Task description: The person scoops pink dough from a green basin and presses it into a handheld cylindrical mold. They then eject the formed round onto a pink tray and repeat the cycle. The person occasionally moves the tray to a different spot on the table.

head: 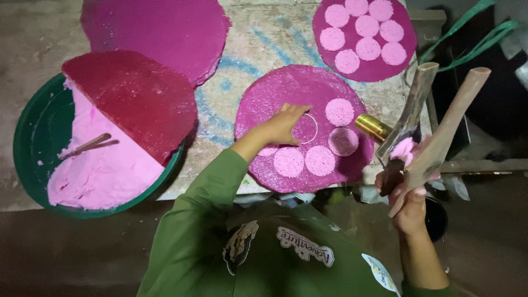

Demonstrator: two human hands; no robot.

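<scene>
left hand (283, 125) on ring (306, 128) (magenta board (264, 96))
</scene>
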